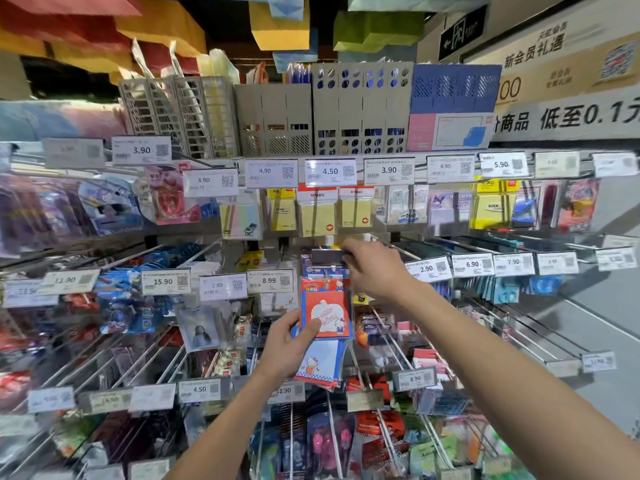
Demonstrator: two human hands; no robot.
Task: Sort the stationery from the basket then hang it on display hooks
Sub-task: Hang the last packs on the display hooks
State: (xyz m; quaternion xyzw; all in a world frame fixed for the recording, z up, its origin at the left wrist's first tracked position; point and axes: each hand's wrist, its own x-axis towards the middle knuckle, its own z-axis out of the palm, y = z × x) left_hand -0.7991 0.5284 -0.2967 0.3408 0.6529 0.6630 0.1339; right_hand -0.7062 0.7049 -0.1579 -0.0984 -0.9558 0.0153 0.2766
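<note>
A red cartoon-cat sticky-note pack [327, 308] hangs at the front of a display hook in the middle row. My left hand [289, 344] grips its lower left corner, thumb across the front. Behind and below it, the same hand holds a white and blue cartoon pack [320, 363]. My right hand [372, 270] reaches up to the hook's tip and pinches the tilted grey price-tag holder [327, 256] above the pack. No basket is in view.
Rows of metal hooks [391, 344] with price tags jut toward me, loaded with packaged stationery. Yellow sticky notes [317, 216] hang just above. Grey and blue file holders [360, 109] stand on the top shelf. Some hooks at right [519, 327] are bare.
</note>
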